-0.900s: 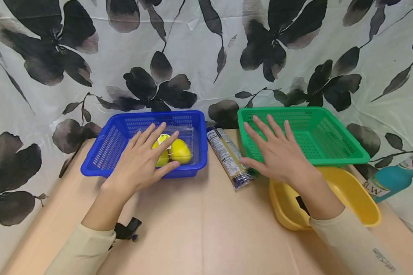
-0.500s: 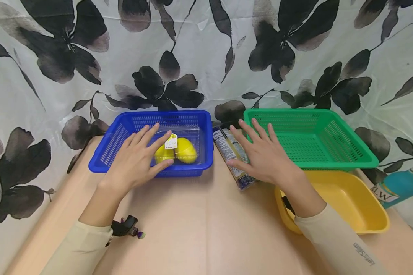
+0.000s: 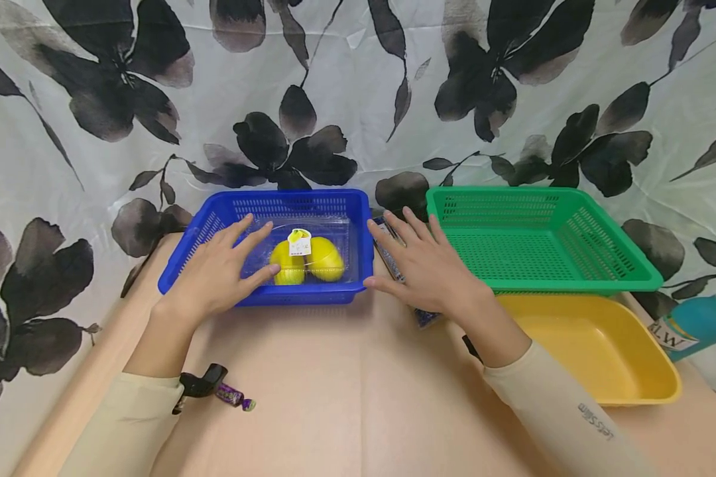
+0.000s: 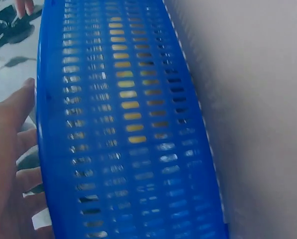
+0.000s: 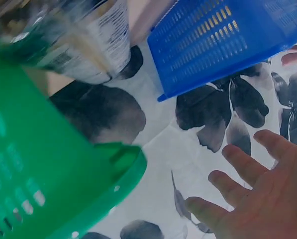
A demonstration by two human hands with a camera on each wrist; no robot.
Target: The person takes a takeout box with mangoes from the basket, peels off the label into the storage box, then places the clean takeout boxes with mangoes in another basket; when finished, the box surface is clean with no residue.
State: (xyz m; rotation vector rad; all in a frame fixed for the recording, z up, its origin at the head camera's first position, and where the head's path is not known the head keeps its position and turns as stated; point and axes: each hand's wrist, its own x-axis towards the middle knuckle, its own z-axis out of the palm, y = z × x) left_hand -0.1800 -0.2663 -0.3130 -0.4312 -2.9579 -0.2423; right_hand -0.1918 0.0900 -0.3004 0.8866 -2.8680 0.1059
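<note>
My left hand [image 3: 209, 278] hovers over the left front part of the blue basket [image 3: 301, 298], fingers spread and holding nothing. In that basket lies a clear plastic box [image 3: 341, 228] with two yellow fruits [image 3: 325, 260] and a white label [image 3: 300, 244]. Between the baskets, my right hand [image 3: 429, 271], fingers also spread, is above a long printed package [image 3: 426, 318], hiding most of it. The left wrist view shows the left hand [image 4: 9, 129] beside the basket's rim; whether it touches is unclear. The right hand [image 5: 267, 194] holds nothing in the right wrist view.
A green basket [image 3: 543, 288] stands at the back right, with a yellow tub [image 3: 602, 351] in front of it. A teal bottle [image 3: 701, 321] leans at the far right. A purple wrapped candy [image 3: 231, 395] lies near the left wrist. Floral cloth [image 3: 394, 66] hangs behind.
My right hand has moved left from the green basket to above the package. The left hand has shifted slightly left, uncovering the fruits and label. The head view has turned slightly.
</note>
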